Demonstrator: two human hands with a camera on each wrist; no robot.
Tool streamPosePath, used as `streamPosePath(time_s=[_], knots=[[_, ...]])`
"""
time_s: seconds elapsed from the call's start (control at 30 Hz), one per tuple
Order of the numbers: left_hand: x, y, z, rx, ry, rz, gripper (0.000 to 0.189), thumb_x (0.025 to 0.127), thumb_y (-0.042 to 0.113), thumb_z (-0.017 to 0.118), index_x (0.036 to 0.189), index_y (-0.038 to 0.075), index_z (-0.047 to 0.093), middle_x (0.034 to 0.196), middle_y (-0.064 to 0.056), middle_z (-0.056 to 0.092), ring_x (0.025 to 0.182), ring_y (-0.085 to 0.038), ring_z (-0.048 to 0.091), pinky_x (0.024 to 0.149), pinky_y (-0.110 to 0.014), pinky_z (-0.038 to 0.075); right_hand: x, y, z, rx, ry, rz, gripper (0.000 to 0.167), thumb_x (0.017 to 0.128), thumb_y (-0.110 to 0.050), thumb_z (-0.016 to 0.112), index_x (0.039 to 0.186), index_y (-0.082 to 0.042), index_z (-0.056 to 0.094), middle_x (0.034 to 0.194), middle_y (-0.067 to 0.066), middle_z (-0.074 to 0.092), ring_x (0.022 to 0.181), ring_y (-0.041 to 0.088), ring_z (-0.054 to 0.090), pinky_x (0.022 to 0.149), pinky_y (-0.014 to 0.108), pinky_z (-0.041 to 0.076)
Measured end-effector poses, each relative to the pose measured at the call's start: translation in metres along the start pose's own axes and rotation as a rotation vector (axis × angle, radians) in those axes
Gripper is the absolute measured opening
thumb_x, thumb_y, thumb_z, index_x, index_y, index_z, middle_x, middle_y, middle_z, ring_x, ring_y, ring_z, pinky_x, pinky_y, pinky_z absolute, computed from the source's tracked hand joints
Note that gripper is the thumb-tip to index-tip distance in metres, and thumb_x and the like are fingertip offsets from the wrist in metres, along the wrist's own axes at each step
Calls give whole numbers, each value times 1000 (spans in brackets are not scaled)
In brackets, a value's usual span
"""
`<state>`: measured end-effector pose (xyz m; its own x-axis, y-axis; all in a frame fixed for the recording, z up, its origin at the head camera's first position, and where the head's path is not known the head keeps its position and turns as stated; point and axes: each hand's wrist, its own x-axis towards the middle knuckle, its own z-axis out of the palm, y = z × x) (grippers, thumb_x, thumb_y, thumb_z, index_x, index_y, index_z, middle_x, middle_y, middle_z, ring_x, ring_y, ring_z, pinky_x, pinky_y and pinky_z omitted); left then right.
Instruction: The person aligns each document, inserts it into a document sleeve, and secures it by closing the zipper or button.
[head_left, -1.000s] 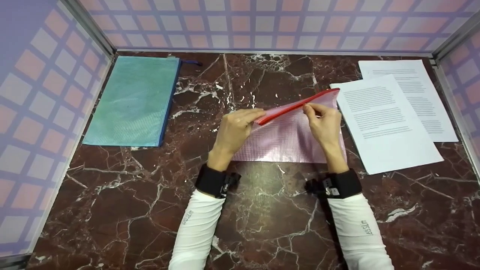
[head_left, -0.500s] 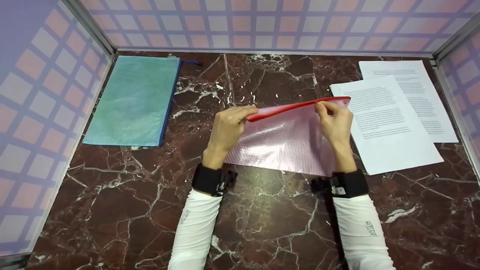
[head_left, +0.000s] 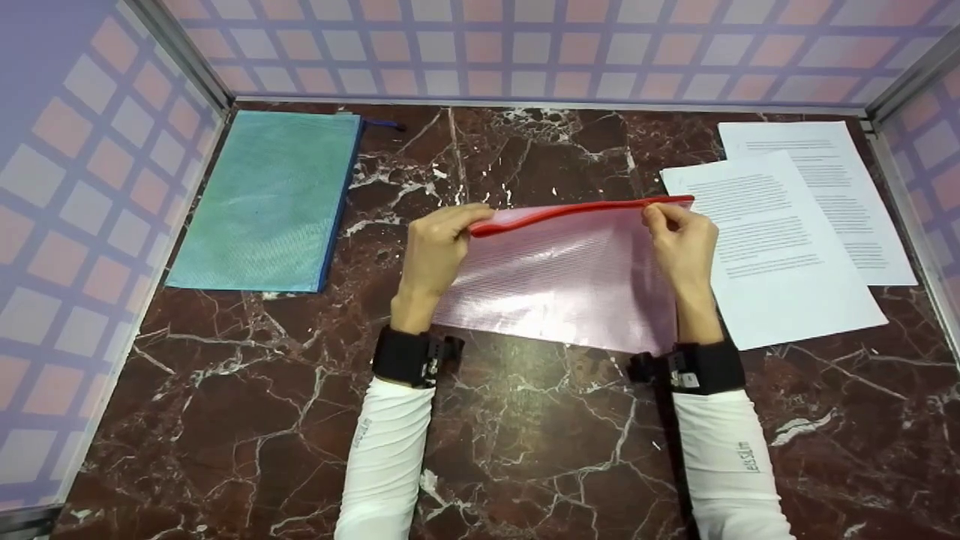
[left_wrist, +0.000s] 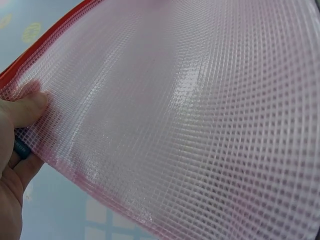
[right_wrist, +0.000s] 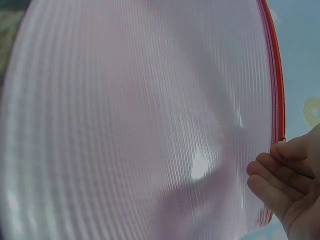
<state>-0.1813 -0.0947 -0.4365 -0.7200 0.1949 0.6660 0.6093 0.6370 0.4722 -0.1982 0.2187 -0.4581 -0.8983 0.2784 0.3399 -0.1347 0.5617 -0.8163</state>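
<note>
Left of the papers (head_left: 780,255), above the bench (head_left: 525,450): pink pouch (head_left: 555,281), long axis crosswise. Red zip (head_left: 607,204) runs along its far edge, between both hands, one end pointing toward the papers, the other away. Left hand (head_left: 437,251) pinches the corner farther from the papers, thumb on the near side, fingers behind. Right hand (head_left: 686,244), nearer the papers, pinches the zip edge just short of its end; slider in its fingers likely, not certain. Pouch mouth points away from the person.

Soft light, glare on pink pouch (head_left: 559,281) (tabletop (head_left: 525,420) too), wrist views hazy
</note>
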Motion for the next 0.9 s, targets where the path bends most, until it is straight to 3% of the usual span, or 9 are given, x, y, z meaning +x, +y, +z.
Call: streamPosePath(time_s=[0.5, 0.9], knots=[[-2, -12, -10, -16, 56, -56, 39, 79, -20, 53, 98, 3, 77, 102, -13, 77, 93, -27, 75, 90, -29, 60, 3, 7, -6, -16, -4, 47, 18, 92, -11, 65, 92, 2, 78, 86, 22, 75, 61, -13, 52, 61, 8, 43], [-2, -18, -17, 2, 75, -91, 34, 81, -17, 55, 98, 3, 77, 101, -14, 77, 92, -28, 75, 89, -29, 60, 4, 10, -12, -44, -15, 78, 19, 93, -13, 65, 95, -1, 79, 87, 21, 75, 58, -9, 52, 57, 9, 44]])
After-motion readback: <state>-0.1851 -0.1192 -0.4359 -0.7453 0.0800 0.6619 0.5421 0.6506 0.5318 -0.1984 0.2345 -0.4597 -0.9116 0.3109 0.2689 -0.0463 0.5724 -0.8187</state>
